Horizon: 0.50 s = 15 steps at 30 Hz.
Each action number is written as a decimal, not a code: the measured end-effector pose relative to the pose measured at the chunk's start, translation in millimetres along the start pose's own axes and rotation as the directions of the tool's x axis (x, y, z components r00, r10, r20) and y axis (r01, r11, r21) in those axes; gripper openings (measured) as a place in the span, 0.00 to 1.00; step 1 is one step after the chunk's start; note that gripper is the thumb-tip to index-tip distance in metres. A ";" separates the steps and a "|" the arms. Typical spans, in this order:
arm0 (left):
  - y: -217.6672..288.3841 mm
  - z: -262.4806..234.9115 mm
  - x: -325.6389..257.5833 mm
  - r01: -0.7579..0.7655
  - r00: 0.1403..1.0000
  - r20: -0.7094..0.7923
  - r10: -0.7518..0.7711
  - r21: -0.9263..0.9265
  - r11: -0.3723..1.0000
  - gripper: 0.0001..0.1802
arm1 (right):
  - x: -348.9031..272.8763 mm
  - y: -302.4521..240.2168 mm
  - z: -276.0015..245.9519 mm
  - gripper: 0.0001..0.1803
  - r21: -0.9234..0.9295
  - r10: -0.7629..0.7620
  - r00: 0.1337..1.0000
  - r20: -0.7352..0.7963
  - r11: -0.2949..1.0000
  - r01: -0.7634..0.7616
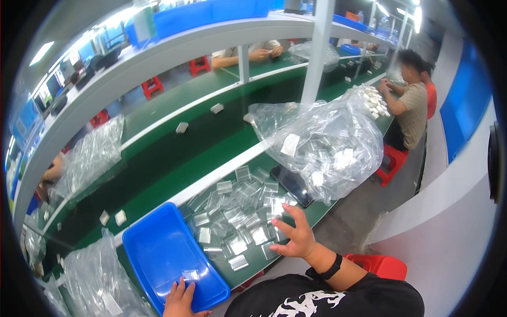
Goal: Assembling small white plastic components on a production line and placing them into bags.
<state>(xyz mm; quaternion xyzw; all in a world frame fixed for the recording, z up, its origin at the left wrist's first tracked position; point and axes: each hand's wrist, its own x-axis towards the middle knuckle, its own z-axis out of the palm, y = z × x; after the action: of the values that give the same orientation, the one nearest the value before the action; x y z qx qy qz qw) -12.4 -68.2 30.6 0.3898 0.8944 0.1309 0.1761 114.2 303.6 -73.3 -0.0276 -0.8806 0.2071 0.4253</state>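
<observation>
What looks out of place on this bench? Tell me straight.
Nothing is damaged or spilled. The small clear bags lie scattered loosely over the green bench beside the right hand, not stacked. One sits alone in the blue bin by the left hand.

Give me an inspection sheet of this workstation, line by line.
Surface: green bench beside a dark conveyor belt.
Job's things: small clear packets spread on the bench; blue tray holding one packet.
Clutter: big clear bag of packets; dark flat device; white blocks on the belt.
Hands: left hand rests in the tray at the packet; right hand spread open over the packets.
Cables: nothing seen.
Surroundings: other people seated along the line, red stools, blue bins on the shelf.
</observation>
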 end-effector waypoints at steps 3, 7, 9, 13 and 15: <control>4.9 0.1 1.1 0.038 0.999 0.037 -0.037 -0.017 0.999 0.51 | -4.8 -2.4 -3.6 0.36 -0.002 0.013 1.000 0.009 1.000 -0.013; 6.8 -1.4 3.4 0.085 0.994 0.077 -0.081 -0.049 0.995 0.51 | -8.2 -2.3 -2.9 0.37 0.013 0.020 0.999 0.028 1.000 -0.021; -3.4 4.8 7.4 0.076 0.996 0.045 -0.073 -0.064 0.995 0.51 | -3.5 3.3 5.2 0.37 0.036 0.008 1.000 0.018 0.999 -0.009; -23.0 15.0 6.1 0.038 0.999 0.011 -0.037 -0.010 0.999 0.52 | -7.0 5.3 11.1 0.35 -0.024 0.004 0.997 0.072 1.000 -0.002; -15.6 11.4 20.3 -0.084 0.995 -0.050 0.082 -0.047 0.995 0.48 | -17.8 16.3 0.4 0.39 -0.053 0.033 0.998 0.052 0.998 -0.030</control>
<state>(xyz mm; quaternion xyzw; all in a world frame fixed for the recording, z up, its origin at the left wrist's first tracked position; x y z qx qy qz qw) -30.7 -62.3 10.2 0.4189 0.8779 0.1692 0.1587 123.2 314.3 -93.0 -0.0471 -0.8961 0.1913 0.3978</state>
